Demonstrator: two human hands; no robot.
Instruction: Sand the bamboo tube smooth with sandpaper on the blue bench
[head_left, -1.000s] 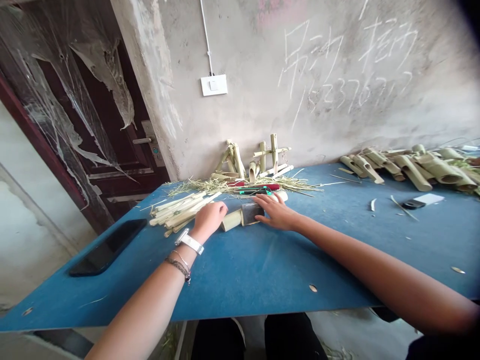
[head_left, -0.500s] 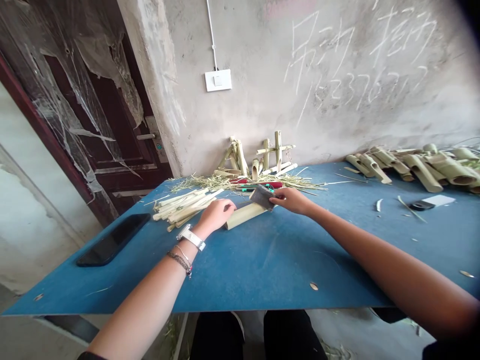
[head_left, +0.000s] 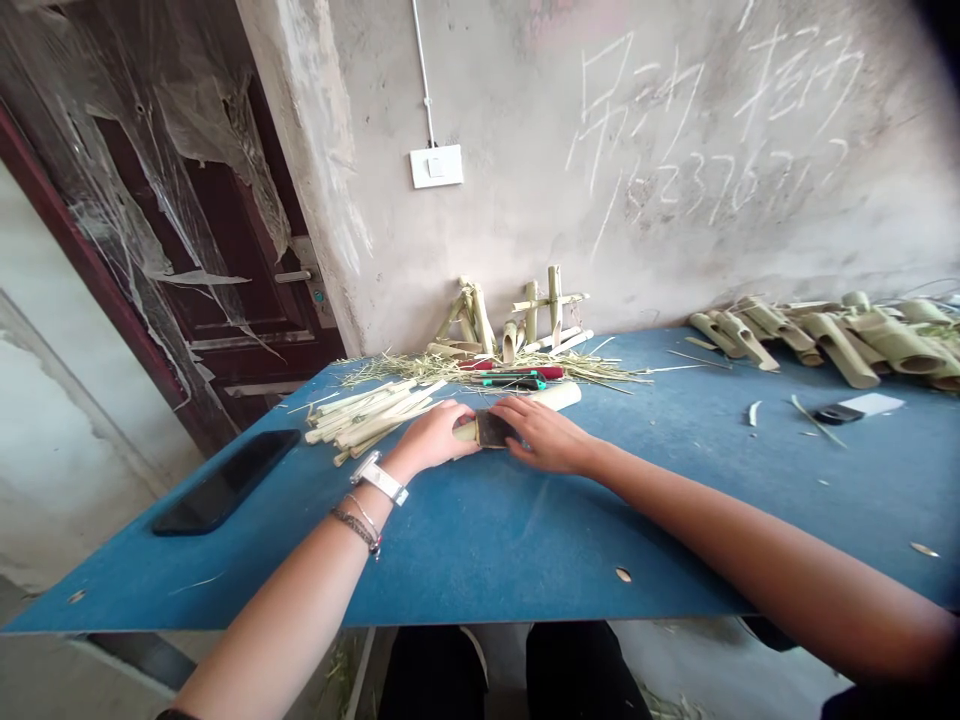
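Note:
A pale bamboo piece lies slantwise on the blue table, its near end inside my left hand. The thumb and fingers of that hand are closed round the end. My right hand presses a dark grey sheet of sandpaper down over the bamboo, fingers curved over the sheet. The two hands are close together, and the middle of the bamboo is hidden beneath the right hand and the sheet. Just behind lies a black and green cutter knife.
A bundle of thin bamboo sticks and a black phone lie to the left. Bamboo frames and shavings line the wall. Cut bamboo tubes are piled at the right, with a grey and black object in front.
My right hand has moved left and nearer with the sandpaper, from the bamboo's far part to near my left hand. My left hand now wraps the near end.

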